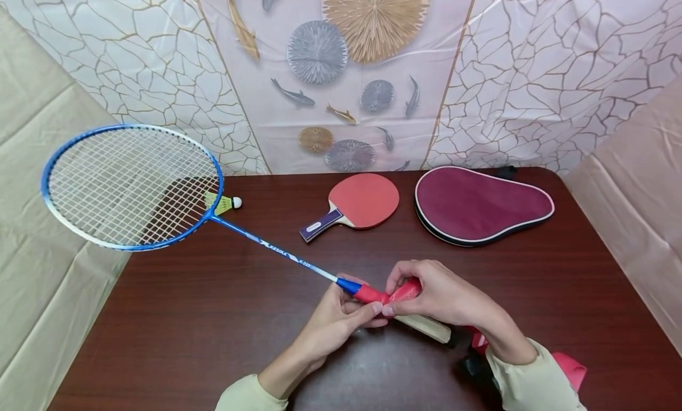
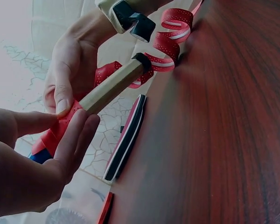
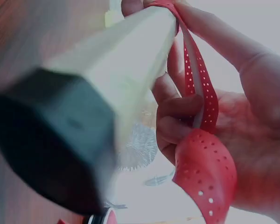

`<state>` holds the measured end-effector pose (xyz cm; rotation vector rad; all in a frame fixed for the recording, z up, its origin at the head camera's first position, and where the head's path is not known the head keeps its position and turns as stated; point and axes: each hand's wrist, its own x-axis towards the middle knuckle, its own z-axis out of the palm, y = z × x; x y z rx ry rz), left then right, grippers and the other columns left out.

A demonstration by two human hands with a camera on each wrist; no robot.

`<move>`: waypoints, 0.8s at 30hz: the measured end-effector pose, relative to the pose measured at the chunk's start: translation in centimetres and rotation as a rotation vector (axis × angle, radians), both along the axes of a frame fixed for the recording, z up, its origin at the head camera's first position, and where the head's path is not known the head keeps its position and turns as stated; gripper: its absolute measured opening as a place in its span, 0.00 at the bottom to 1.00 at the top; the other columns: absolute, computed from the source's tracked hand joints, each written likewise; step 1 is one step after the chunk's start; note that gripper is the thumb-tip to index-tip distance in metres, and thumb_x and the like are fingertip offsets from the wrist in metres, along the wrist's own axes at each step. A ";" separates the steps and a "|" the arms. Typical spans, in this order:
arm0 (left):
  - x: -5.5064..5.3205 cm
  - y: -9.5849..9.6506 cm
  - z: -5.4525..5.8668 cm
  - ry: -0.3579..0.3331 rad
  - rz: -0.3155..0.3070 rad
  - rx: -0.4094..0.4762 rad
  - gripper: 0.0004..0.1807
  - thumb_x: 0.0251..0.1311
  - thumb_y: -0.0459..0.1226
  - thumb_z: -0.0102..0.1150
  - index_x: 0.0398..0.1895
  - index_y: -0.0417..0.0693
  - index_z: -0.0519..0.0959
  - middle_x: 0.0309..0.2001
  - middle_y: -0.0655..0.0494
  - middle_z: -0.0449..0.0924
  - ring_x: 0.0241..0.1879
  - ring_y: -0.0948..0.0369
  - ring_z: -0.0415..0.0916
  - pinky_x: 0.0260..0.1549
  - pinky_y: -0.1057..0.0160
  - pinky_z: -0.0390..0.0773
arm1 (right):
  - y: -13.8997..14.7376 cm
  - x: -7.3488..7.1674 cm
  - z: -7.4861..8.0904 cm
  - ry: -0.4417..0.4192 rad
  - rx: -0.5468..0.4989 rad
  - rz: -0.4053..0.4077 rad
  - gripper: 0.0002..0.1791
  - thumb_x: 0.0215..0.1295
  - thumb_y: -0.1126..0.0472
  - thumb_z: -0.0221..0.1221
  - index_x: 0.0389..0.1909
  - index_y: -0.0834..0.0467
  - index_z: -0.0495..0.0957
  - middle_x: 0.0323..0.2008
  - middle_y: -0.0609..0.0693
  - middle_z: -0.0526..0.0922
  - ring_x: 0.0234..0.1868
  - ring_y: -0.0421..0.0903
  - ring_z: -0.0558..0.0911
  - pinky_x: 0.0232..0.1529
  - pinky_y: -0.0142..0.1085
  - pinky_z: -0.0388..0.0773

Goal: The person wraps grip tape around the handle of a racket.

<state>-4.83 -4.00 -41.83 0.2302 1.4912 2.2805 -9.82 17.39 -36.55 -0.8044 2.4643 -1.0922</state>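
Over the worktop [image 1: 192,322], away from its far edge, the left hand [image 1: 335,317] grips the badminton racket handle [image 1: 425,328]; the right hand [image 1: 444,289] pinches perforated red grip tape [image 1: 407,289].

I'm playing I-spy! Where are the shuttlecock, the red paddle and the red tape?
Shuttlecock [image 1: 226,204], head view: yellow skirt.
Red paddle [image 1: 362,201], head view: red face.
Red tape [image 3: 205,159], right wrist view: loose twist.

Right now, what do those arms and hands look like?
They're a person's. The left hand and right hand wear no gloves. The left sleeve and right sleeve are pale cream, ending short of the hands. A small black device sits by the right one's cuff.
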 end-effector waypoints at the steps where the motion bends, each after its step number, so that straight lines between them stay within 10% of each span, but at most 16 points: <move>1: 0.0 0.0 0.0 -0.003 0.005 0.003 0.24 0.63 0.28 0.61 0.56 0.30 0.60 0.47 0.36 0.80 0.45 0.46 0.83 0.46 0.47 0.79 | 0.0 0.0 0.0 0.001 -0.005 -0.003 0.15 0.51 0.47 0.74 0.33 0.46 0.79 0.28 0.38 0.82 0.30 0.39 0.77 0.29 0.32 0.76; 16: -0.1 -0.3 0.4 0.028 0.003 -0.002 0.23 0.60 0.28 0.64 0.52 0.35 0.62 0.49 0.34 0.77 0.45 0.43 0.82 0.46 0.40 0.76 | 0.6 0.0 0.9 -0.016 -0.005 0.029 0.15 0.49 0.41 0.73 0.24 0.43 0.78 0.13 0.39 0.70 0.19 0.35 0.67 0.18 0.30 0.65; 24: -0.3 -0.4 0.7 0.007 0.019 0.030 0.26 0.60 0.27 0.64 0.55 0.33 0.60 0.53 0.34 0.70 0.48 0.41 0.80 0.46 0.39 0.75 | 1.7 -0.2 1.5 0.015 -0.106 0.051 0.04 0.61 0.51 0.67 0.34 0.44 0.84 0.29 0.40 0.82 0.31 0.41 0.76 0.30 0.33 0.76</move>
